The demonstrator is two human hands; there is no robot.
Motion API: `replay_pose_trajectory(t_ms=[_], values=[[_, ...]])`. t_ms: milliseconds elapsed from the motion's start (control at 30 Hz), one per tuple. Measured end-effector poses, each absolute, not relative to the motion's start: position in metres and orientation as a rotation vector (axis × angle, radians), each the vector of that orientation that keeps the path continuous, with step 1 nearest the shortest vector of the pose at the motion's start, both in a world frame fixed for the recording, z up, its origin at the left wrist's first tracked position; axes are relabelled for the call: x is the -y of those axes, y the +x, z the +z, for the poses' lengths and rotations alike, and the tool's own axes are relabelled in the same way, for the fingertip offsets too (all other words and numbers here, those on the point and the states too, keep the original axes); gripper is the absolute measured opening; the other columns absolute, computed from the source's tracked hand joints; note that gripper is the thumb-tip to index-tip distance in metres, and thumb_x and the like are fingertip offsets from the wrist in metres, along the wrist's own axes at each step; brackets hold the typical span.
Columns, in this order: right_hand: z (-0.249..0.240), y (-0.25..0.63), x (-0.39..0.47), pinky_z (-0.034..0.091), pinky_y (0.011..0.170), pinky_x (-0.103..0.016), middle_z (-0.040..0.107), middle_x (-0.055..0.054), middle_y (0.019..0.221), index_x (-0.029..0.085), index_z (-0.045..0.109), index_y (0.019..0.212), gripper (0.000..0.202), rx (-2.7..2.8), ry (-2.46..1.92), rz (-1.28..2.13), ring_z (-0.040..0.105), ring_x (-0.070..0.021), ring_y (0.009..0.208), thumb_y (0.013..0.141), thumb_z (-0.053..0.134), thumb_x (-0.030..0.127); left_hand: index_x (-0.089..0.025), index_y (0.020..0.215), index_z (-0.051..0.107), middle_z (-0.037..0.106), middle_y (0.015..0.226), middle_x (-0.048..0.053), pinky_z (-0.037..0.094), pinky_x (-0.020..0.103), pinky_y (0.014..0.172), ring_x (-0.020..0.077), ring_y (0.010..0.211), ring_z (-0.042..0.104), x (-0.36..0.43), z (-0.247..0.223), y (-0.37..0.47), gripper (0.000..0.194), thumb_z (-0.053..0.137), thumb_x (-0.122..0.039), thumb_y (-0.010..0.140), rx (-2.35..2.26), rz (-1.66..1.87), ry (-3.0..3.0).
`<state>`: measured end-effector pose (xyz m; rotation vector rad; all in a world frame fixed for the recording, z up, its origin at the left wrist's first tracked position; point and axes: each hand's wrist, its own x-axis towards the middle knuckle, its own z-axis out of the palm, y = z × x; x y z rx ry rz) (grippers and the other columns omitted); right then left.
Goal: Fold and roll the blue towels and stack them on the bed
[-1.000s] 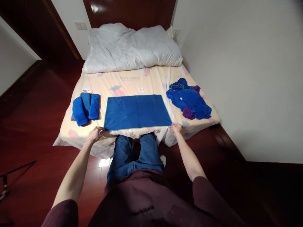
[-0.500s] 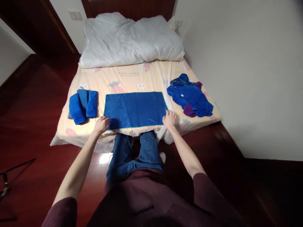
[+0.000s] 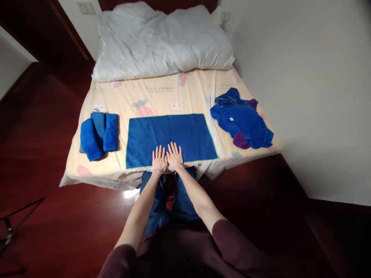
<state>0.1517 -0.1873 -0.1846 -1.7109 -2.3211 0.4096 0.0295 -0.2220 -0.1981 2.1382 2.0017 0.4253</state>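
Note:
A blue towel [image 3: 191, 135] with a green edge lies spread flat near the front edge of the bed. My left hand [image 3: 159, 159] rests palm down on its near middle part, fingers stretched out. Beside it, close to touching, my right hand [image 3: 174, 156] lies flat on the same towel with its fingers apart. To the left, several rolled or folded blue towels [image 3: 111, 133] sit together in a group. On the right is a loose heap of crumpled blue cloths [image 3: 246, 121], with purple cloth [image 3: 241, 140] showing beneath it.
The bed [image 3: 139, 88] has a cream sheet with a strawberry print. A bulky white quilt [image 3: 165, 42] lies across its far end. A white wall [image 3: 304, 96] stands on the right. Part of a dark metal stand [image 3: 10, 227] shows on the floor at the lower left.
Both hands have left the towel's near side corners and come together at the middle of its near edge, now lying flat. The towel stays spread out; the view has shifted slightly.

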Motion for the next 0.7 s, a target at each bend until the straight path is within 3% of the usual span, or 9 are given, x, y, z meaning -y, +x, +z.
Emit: replay_pose_trajectory(t_ms=[367,700], values=[[-0.193,0.154,0.183,0.008,0.134,-0.052,0.020,-0.009,0.176,0.013,0.033,0.167,0.062,2.316,-1.704,0.378,0.013,-0.0251,0.166,0.110,0.028,0.037,-0.009,0.165,0.037,0.021,0.175,0.012,0.012,0.055,0.134,0.0310,0.164,0.016,0.219,-0.204,0.024,0.065,0.031,-0.035,0.106,-1.990,0.425,2.156],[-0.193,0.189,0.188,0.008,0.135,-0.048,0.021,-0.013,0.176,0.007,0.029,0.167,0.069,2.319,-1.685,0.342,0.017,-0.0235,0.165,0.110,0.027,0.046,0.002,0.164,0.030,0.022,0.173,0.023,0.014,0.051,0.134,0.0322,0.164,0.017,0.242,-0.204,-0.015,0.079,0.038,-0.049,0.103,-2.127,0.491,2.040]])
